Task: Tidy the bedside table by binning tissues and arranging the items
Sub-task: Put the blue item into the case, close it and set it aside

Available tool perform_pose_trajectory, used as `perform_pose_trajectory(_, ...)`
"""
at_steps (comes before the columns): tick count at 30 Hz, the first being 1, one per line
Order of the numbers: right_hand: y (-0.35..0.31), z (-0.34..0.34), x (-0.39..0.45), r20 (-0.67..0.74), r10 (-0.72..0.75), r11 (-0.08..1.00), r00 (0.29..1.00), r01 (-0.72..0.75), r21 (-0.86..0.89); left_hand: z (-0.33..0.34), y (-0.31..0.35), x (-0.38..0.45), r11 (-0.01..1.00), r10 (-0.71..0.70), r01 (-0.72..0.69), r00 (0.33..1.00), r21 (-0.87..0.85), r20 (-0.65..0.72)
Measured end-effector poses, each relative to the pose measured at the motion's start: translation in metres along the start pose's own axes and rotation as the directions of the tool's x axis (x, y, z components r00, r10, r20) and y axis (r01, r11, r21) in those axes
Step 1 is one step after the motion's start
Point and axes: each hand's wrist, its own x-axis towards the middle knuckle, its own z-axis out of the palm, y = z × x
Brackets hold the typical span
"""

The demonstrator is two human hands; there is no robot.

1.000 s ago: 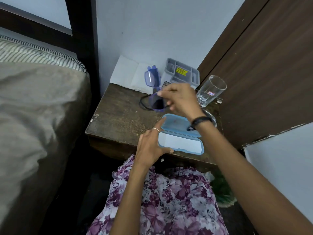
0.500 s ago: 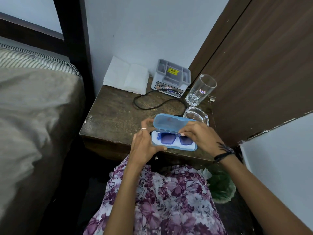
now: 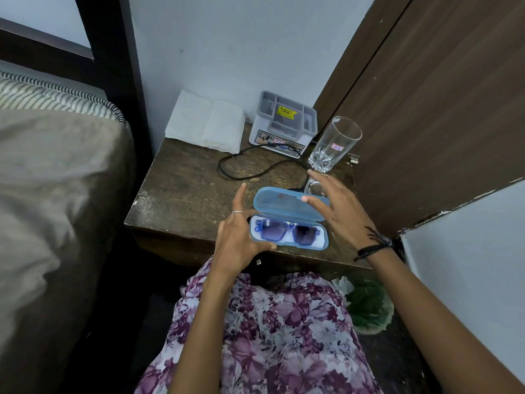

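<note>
A light blue glasses case [image 3: 287,204] lies open at the front edge of the dark wooden bedside table [image 3: 184,194]. Blue-framed sunglasses [image 3: 285,234] rest inside its lower half. My left hand [image 3: 237,237] grips the case's left end, thumb under the front, forefinger raised. My right hand [image 3: 335,206] hovers with spread fingers at the lid's right end, thumb on the lid. A stack of white tissues [image 3: 206,122] leans against the wall at the back left.
A grey organiser box [image 3: 285,123] stands at the back, a black cable [image 3: 250,169] looping in front of it. A tall clear glass [image 3: 335,145] stands at the back right, beside the brown door. The bed is on the left. A green-lined bin [image 3: 369,308] sits on the floor.
My right hand carried the sunglasses from above the table into the open case, then let go and lifted to the lid. My left hand kept hold of the case.
</note>
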Motion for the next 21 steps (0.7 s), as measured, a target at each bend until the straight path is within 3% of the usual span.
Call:
perform_pose_trajectory(2, 0.000, 0.005, -0.002, 0.089, -0.013, 0.998, 0.996, 0.017, -0.053, 0.001, -0.001, 0.000, 1.000, -0.015, 0.015, 1.000, 0.004, 0.005)
perform_pose_trajectory(8, 0.003, 0.013, -0.029, -0.005, -0.159, 0.971, 0.987, 0.156, -0.181, 0.003, -0.003, 0.001, 1.000, -0.028, 0.028, 0.999, 0.011, -0.019)
perform_pose_trajectory(12, 0.007, 0.019, -0.045, 0.023, -0.236, 0.942, 0.971, 0.235, -0.240, 0.004, -0.004, 0.001, 0.997, -0.081, 0.081, 0.996, -0.008, -0.049)
perform_pose_trajectory(16, 0.009, 0.023, -0.053, -0.012, -0.233, 0.953, 0.972, 0.226, -0.203, 0.005, -0.005, 0.001, 0.998, -0.063, 0.062, 0.996, -0.020, -0.067)
perform_pose_trajectory(21, 0.012, 0.035, -0.051, 0.087, -0.209, 0.937, 0.974, 0.225, -0.268, 0.004, -0.007, 0.003, 0.979, -0.170, 0.167, 0.985, -0.113, -0.019)
